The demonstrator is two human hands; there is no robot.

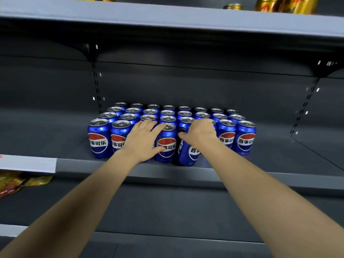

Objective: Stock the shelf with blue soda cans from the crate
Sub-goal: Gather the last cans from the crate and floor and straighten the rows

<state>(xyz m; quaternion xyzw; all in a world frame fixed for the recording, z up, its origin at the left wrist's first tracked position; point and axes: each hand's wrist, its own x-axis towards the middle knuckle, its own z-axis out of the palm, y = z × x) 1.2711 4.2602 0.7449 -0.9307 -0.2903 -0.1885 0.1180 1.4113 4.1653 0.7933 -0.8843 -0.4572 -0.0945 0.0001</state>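
Several rows of blue soda cans stand upright on the dark grey shelf. My left hand lies over a front-row can that it mostly hides. Its fingers stretch across the can tops and its thumb touches the label of the neighbouring can. My right hand grips the top of another front-row can, which stands slightly ahead of the row with its label turned sideways. The crate is out of view.
The shelf above carries gold cans at the top right. A white price strip runs along the shelf edge at the left, with yellow-red packets below it. Bare shelf lies to either side of the can block.
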